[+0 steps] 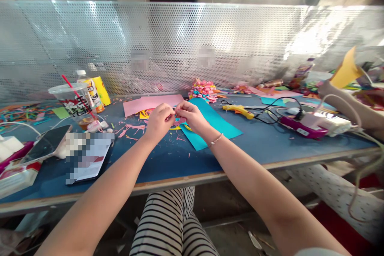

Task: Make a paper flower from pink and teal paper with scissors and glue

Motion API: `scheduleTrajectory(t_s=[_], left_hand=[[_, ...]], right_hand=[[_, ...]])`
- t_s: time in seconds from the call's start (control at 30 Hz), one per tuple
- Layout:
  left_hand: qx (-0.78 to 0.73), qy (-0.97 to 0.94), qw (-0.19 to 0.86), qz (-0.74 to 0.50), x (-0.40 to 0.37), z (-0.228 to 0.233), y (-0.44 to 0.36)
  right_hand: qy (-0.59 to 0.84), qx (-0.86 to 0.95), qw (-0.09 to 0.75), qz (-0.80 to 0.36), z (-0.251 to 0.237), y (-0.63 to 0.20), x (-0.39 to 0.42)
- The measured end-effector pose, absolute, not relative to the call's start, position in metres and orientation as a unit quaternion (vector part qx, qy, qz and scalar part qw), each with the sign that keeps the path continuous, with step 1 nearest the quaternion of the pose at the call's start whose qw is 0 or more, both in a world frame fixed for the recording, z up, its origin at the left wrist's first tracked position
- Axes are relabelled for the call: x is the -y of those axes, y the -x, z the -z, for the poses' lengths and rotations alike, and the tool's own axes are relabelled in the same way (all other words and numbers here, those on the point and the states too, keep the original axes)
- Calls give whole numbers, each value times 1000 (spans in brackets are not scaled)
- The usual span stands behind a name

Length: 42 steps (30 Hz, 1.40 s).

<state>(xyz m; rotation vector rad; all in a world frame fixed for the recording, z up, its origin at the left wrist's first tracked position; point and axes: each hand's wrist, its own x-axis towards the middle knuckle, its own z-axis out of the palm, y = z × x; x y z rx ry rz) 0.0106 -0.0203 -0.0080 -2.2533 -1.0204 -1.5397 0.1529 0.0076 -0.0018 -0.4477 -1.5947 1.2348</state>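
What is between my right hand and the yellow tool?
In the head view, a turquoise paper sheet lies between your right hand and the yellow tool.

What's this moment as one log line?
left hand: fingers pinched; right hand: fingers pinched, meeting left's; grip contents: unclear; turquoise paper sheet: below right wrist; yellow glue gun: on table

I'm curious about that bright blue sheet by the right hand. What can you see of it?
The blue sheet is plain turquoise and looks like craft paper or thin card. It lies flat and slanted on the darker blue table, one corner pointing toward the person. The right hand and wrist cross in front, hiding part of it; whether they touch it is unclear. A pink paper cluster sits by its far end, and a yellow glue gun lies apart to its right.
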Motion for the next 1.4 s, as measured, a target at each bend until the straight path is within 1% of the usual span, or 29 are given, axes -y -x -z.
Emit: scheduleTrajectory(t_s=[0.13, 0.23, 0.43, 0.67, 0.77, 0.93, 1.07, 1.2, 1.3, 1.4], left_hand=[[348, 786, 179, 479, 21, 12, -10], [346, 790, 194, 467, 23, 12, -11], [387, 758, 160, 500, 23, 11, -14], [388, 734, 92, 549, 23, 7, -16], [409, 710, 19, 573, 24, 5, -17], [441, 638, -192, 601, 22, 6, -17], [411, 587, -337, 610, 15, 8, -17], [383, 490, -466, 629, 13, 7, -17], [382, 435, -531, 619, 13, 7, -16], [382, 430, -550, 606, 13, 8, -14]], right_hand=[[195, 650, 506, -532, 1, -153, -6], [201, 644, 492, -550, 0, -154, -4], [198, 633, 484, -571, -1, -154, -4], [211, 629, 487, -569, 0, -152, -5], [212, 632, 489, -562, 1, -152, -7], [212, 654, 497, -530, 6, -153, -12], [246, 666, 501, -495, 10, -153, -17], [285, 687, 501, -442, 13, -151, -20], [311, 713, 494, -388, 13, -150, -18], [326, 729, 487, -354, 13, -150, -16]])
